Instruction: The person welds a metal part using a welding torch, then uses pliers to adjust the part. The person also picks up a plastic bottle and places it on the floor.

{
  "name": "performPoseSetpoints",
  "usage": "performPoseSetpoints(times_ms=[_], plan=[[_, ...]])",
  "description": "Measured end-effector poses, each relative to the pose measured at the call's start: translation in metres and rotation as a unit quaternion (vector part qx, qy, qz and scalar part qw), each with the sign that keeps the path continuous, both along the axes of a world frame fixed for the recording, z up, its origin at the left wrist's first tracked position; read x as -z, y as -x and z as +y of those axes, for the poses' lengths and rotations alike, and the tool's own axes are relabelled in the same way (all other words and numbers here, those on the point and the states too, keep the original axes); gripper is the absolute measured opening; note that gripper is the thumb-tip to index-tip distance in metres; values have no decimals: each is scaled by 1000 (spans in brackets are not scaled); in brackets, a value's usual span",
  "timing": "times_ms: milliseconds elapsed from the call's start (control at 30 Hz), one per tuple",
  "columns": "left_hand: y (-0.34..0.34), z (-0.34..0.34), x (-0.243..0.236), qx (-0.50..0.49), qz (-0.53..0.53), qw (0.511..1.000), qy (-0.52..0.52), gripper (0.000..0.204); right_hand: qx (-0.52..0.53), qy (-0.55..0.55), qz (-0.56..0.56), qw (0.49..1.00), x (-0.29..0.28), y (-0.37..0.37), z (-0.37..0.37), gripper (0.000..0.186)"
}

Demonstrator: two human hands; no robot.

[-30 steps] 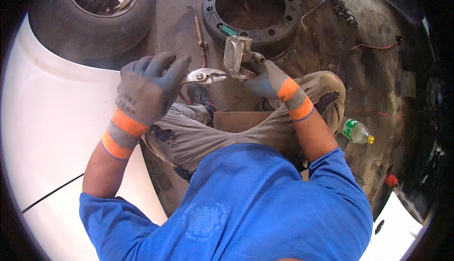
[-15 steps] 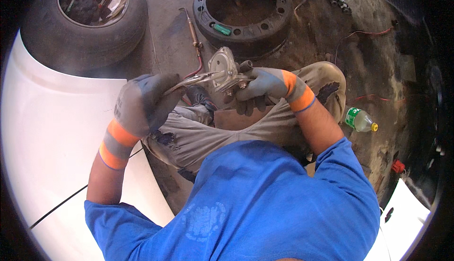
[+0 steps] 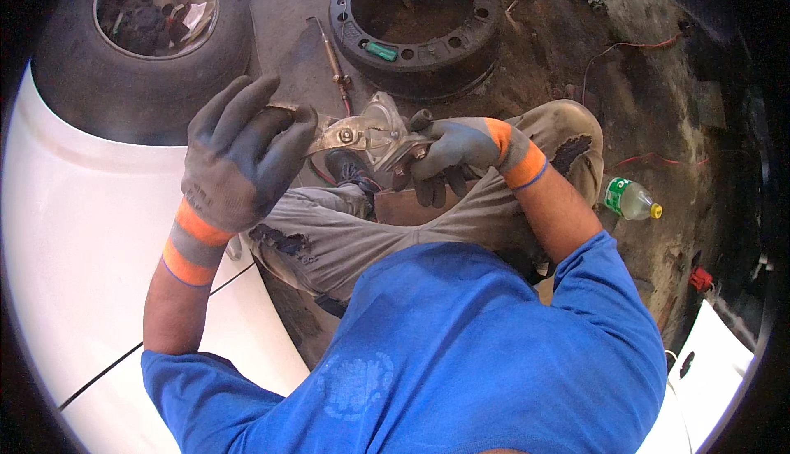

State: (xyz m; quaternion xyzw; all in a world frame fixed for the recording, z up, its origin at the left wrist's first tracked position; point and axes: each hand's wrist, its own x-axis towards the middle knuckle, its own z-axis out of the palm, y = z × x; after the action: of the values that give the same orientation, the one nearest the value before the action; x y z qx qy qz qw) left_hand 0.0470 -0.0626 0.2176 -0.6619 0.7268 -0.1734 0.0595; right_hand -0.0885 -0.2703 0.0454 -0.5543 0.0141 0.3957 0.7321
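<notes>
Over my crossed legs, my gloved right hand (image 3: pixel 457 153) is closed on a round metal housing (image 3: pixel 380 116) with a flange and bolts, held tilted. My gloved left hand (image 3: pixel 247 153) is around the handles of a pair of pliers (image 3: pixel 346 135), with some fingers raised and loosely curled. The pliers' pivot faces up and their jaws reach the housing. What exactly the jaws bite is hard to make out. The glove hides most of the handles.
A large brake drum (image 3: pixel 415 63) stands ahead with a green object (image 3: pixel 381 51) on it. Left of it lie a torch (image 3: pixel 332 57) and a tyre (image 3: pixel 177 96). White panels (image 3: pixel 99 232) flank me at left. To the right lie a bottle (image 3: pixel 632 199) and a red item (image 3: pixel 700 279).
My left hand has turned and its fingers have lifted and loosened. The pliers have rolled, so their pivot now shows. My right hand keeps its hold on the housing, which has shifted slightly.
</notes>
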Motion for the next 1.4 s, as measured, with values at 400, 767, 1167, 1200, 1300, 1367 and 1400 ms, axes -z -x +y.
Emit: performPoseSetpoints(times_ms=[400,767,1167,1200,1300,1367,1400], plan=[[1,1,2,-14,-8,999,-34,25,-14,25,1,1000,-7,-1,-3,36],[4,0,-3,-10,-13,999,-46,28,-12,5,-14,1000,-1,0,-4,35],[5,-2,-1,9,-16,1000,-23,24,-27,60,-6,998,-22,1,-6,33],[4,0,1,12,-22,1000,-18,23,-29,65,-5,997,-22,0,-6,33],[4,6,2,-46,11,998,-38,32,-24,65,2,998,-15,0,-6,33],[8,-1,-4,-84,-2,994,-75,30,-20,63,8,998,-12,0,-5,34],[9,-4,-6,-102,-9,990,-93,29,-19,64,11,998,-12,-1,-5,34]])
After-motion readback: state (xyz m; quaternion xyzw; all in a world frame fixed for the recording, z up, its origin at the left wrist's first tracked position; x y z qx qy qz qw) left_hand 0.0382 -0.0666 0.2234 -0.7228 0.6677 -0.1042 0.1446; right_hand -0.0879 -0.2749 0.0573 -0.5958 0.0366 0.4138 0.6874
